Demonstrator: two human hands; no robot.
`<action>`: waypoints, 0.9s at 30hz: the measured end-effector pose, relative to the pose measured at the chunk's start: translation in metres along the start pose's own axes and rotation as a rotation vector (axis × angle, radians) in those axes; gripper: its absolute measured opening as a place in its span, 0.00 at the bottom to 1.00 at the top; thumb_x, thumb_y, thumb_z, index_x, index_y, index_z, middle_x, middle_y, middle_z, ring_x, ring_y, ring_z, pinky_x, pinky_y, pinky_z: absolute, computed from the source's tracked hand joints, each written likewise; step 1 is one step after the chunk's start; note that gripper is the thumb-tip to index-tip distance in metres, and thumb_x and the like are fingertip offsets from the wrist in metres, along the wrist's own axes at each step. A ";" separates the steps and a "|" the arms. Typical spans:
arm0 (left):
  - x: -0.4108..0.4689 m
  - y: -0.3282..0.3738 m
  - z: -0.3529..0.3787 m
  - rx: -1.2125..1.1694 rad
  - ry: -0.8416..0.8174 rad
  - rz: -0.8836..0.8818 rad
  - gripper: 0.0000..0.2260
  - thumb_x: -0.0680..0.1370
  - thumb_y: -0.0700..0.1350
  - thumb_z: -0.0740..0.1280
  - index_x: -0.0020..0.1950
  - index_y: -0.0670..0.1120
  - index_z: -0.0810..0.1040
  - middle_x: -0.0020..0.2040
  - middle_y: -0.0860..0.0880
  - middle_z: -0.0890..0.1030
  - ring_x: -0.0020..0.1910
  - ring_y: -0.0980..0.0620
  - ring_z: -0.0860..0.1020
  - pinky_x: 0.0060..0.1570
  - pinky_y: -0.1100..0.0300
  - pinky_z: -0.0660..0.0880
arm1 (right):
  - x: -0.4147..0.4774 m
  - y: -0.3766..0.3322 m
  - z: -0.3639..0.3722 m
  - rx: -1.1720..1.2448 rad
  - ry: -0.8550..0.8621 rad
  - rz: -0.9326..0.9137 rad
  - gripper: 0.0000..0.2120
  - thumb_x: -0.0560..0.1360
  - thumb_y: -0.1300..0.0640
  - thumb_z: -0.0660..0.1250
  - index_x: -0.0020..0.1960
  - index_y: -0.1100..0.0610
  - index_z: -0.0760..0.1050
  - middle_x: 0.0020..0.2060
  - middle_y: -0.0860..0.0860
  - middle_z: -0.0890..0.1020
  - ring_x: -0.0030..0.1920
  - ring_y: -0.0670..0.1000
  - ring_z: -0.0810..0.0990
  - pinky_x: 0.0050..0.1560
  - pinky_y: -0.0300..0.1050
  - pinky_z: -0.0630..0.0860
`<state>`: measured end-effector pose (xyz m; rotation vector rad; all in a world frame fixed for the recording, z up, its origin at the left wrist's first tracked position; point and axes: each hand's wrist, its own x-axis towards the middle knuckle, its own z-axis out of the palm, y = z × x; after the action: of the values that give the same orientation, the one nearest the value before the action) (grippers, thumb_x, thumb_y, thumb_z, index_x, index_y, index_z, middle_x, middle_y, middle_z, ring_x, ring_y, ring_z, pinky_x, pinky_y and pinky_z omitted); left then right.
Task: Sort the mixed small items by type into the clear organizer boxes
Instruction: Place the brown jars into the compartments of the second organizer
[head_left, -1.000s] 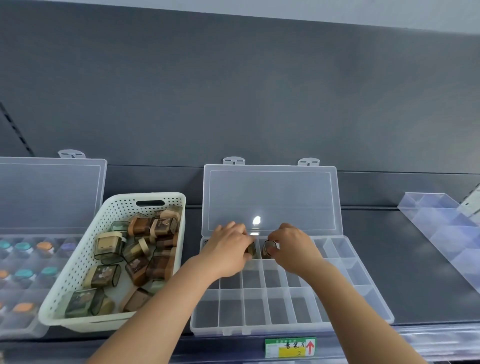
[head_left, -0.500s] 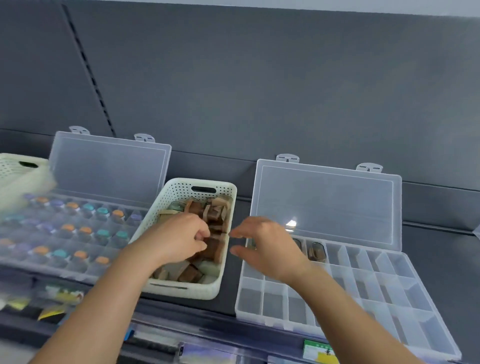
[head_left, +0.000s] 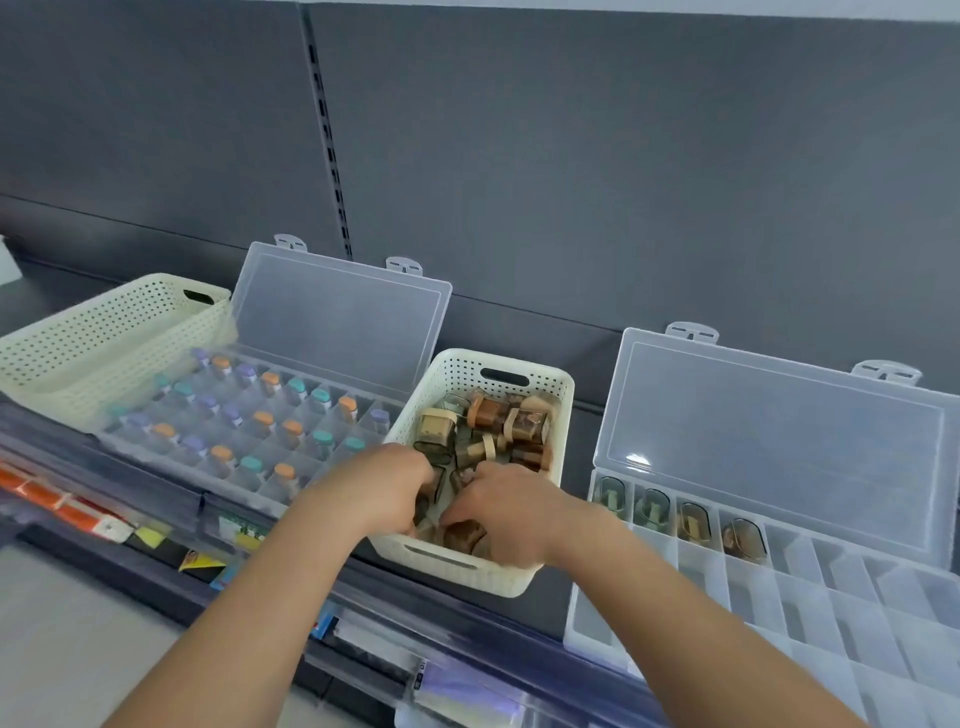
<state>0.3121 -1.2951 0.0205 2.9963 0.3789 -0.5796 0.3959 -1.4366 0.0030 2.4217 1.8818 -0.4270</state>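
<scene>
1. Head view: my left hand (head_left: 387, 483) and right hand (head_left: 511, 512) are both down in the cream basket (head_left: 452, 566) at 6 o'clock, fingers curled into the heap of small brown containers (head_left: 488, 415); I cannot tell whether either has pinched one
2. Done: four sorted containers (head_left: 652, 506) stand in the far row of the clear organizer box (head_left: 587, 623) at 3 o'clock from the basket, one per compartment from its left end
3. Left: the other compartments I can see are bare and the heap is large, so I judge this box barely begun
4. At 9 o'clock, the second organizer box (head_left: 343, 322) holds rows of capped vials (head_left: 265, 418), and the far basket (head_left: 104, 338) at 10 o'clock looks emptied; that batch seems finished
</scene>
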 end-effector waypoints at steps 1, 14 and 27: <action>0.000 0.000 0.000 0.008 0.009 0.017 0.12 0.73 0.43 0.71 0.55 0.45 0.78 0.49 0.47 0.77 0.46 0.49 0.77 0.39 0.60 0.72 | 0.003 -0.001 0.001 -0.015 0.013 -0.010 0.27 0.71 0.65 0.60 0.67 0.44 0.71 0.53 0.53 0.77 0.53 0.55 0.69 0.52 0.52 0.72; -0.005 -0.007 -0.010 -0.631 0.364 0.164 0.23 0.75 0.57 0.67 0.69 0.59 0.69 0.65 0.60 0.71 0.60 0.63 0.69 0.59 0.61 0.69 | -0.020 0.014 -0.005 0.519 0.563 0.269 0.10 0.74 0.51 0.66 0.54 0.51 0.77 0.35 0.44 0.80 0.35 0.45 0.76 0.43 0.44 0.75; 0.030 0.079 -0.003 -1.018 0.253 0.425 0.21 0.79 0.47 0.65 0.67 0.68 0.68 0.71 0.62 0.67 0.71 0.62 0.62 0.72 0.51 0.61 | -0.118 0.042 0.006 0.984 0.710 0.570 0.22 0.72 0.63 0.70 0.62 0.46 0.73 0.51 0.47 0.80 0.37 0.47 0.80 0.40 0.35 0.76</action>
<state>0.3599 -1.3644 0.0133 2.0458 0.0070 0.0565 0.4082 -1.5602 0.0208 4.0198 1.0392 -0.5912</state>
